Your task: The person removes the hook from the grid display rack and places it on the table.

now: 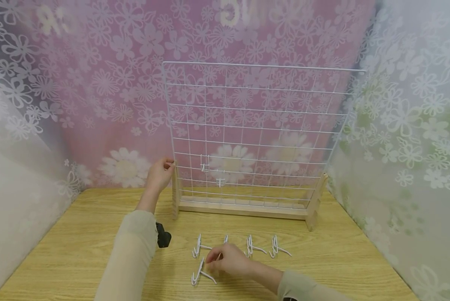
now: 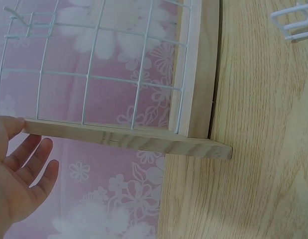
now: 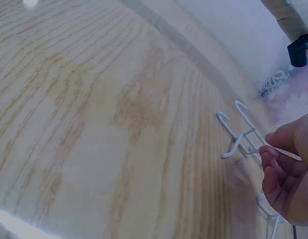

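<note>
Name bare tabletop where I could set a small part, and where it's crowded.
Free: tabletop between the left sleeve and left backdrop; also between the rightmost hook and right backdrop. Crowded: front centre, where hooks lie near the right hand, in front of the grid stand.

A pink backdrop (image 1: 108, 129) with white flowers (image 1: 122, 46) and 3 large daisies (image 1: 124, 167) low down rises behind a wood-grained table (image 1: 334, 267). Pale flowered panels (image 1: 382, 167) flank 2 sides; faint letters (image 1: 230, 13) show up top.

Soft light, glare on the tabletop (image 3: 109, 149)
</note>
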Demonstrator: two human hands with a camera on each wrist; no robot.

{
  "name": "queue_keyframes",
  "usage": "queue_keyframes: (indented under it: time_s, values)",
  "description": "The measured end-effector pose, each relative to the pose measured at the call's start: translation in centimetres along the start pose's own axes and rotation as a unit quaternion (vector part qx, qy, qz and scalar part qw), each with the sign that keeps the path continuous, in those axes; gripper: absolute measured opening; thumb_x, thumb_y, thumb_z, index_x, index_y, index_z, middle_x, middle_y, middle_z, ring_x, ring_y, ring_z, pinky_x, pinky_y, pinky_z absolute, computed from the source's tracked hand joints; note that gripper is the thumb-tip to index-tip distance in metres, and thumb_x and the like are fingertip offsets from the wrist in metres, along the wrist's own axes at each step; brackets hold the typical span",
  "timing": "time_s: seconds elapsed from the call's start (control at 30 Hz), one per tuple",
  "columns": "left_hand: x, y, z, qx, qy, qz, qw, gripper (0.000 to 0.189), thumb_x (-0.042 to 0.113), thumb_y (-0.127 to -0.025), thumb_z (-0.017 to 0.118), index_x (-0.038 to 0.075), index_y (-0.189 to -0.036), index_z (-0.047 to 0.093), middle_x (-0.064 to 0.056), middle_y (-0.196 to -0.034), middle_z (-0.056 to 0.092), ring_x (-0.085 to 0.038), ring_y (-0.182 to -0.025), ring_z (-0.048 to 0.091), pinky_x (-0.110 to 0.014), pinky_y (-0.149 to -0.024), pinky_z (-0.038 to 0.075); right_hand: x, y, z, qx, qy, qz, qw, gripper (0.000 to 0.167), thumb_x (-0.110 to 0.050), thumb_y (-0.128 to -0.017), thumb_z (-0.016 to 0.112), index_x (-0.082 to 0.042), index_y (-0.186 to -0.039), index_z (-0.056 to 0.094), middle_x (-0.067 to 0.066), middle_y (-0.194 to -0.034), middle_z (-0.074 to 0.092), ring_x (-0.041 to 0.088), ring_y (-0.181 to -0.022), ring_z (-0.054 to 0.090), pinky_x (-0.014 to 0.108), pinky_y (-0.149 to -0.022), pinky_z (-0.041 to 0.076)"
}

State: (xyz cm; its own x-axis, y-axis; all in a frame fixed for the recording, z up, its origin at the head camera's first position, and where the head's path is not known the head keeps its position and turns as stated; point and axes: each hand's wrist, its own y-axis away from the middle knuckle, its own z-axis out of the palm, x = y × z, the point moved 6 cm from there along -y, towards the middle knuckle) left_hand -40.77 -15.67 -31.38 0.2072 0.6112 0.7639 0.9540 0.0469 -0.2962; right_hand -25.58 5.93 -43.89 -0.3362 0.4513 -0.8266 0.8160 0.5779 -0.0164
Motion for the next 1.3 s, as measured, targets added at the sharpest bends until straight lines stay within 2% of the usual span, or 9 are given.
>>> queue_keyframes:
  time_s: [0.3,0.67,0.8,0.9,1.03,1.17,1.3]
  values:
    - [0.0,0.0,0.0,0.001,0.000,-0.005,1.0000,0.030,0.024,-0.098,0.045,0.006,-0.120,0.052,-0.017,-0.110,0.057,-0.032,-0.101,0.054,-0.044,-0.080,0.045,-0.8,-1.0,-2.2,-0.003,-0.033,0.010,0.9994,0.015,-0.013,-0.089,0.062,-0.001,-0.096,0.068,0.002,-0.080,0.064,0.018,-0.061,0.055,0.020,-0.050,0.043]
    - [-0.2,-0.2,0.0,0.002,-0.006,-0.001,1.0000,0.028,0.021,-0.097,0.046,0.006,-0.119,0.053,-0.017,-0.107,0.058,-0.032,-0.100,0.055,-0.043,-0.077,0.046,-2.0,-2.4,-5.7,0.042,-0.066,0.003,0.9969,0.017,-0.014,-0.090,0.060,0.000,-0.099,0.066,0.001,-0.079,0.060,0.016,-0.063,0.052,0.025,-0.052,0.044]
    - [-0.2,-0.1,-0.1,0.003,-0.007,0.000,1.0000,0.029,0.021,-0.097,0.046,0.006,-0.120,0.053,-0.017,-0.108,0.058,-0.032,-0.101,0.055,-0.044,-0.078,0.046,-2.8,-2.7,-7.0,0.063,-0.061,-0.015,0.9961,0.018,-0.014,-0.090,0.060,0.000,-0.100,0.066,0.000,-0.078,0.061,0.015,-0.063,0.052,0.026,-0.052,0.044]
    - [-0.1,-0.2,-0.1,0.002,-0.007,-0.002,1.0000,0.030,0.022,-0.097,0.046,0.006,-0.121,0.052,-0.017,-0.109,0.058,-0.032,-0.101,0.055,-0.044,-0.079,0.046,-3.6,-2.9,-7.9,0.074,-0.051,-0.022,0.9957,0.018,-0.012,-0.091,0.059,0.002,-0.099,0.066,0.000,-0.078,0.062,0.021,-0.064,0.053,0.027,-0.052,0.045]
    - [-0.1,-0.1,-0.1,0.002,-0.005,-0.001,1.0000,0.030,0.023,-0.097,0.046,0.006,-0.122,0.052,-0.018,-0.110,0.057,-0.032,-0.101,0.054,-0.044,-0.078,0.046,-3.9,-3.4,-8.8,0.082,-0.054,-0.009,0.9951,0.019,-0.016,-0.092,0.059,0.000,-0.101,0.065,0.001,-0.081,0.062,0.022,-0.067,0.054,0.027,-0.054,0.044]
    - [0.0,0.1,-0.1,0.000,-0.003,-0.001,1.0000,0.030,0.022,-0.098,0.046,0.006,-0.122,0.052,-0.018,-0.110,0.057,-0.033,-0.101,0.054,-0.043,-0.077,0.046,-3.9,-4.1,-9.6,0.092,-0.064,0.002,0.9937,0.023,-0.020,-0.092,0.059,-0.001,-0.104,0.065,0.004,-0.086,0.063,0.018,-0.067,0.052,0.025,-0.056,0.043]
    - [0.0,0.2,-0.2,-0.001,-0.001,-0.003,1.0000,0.031,0.024,-0.098,0.046,0.006,-0.122,0.052,-0.018,-0.110,0.057,-0.032,-0.101,0.054,-0.043,-0.077,0.046,-4.4,-4.6,-10.5,0.106,-0.082,0.006,0.9910,0.024,-0.018,-0.092,0.058,0.000,-0.105,0.064,0.009,-0.088,0.064,0.016,-0.067,0.051,0.025,-0.055,0.042]
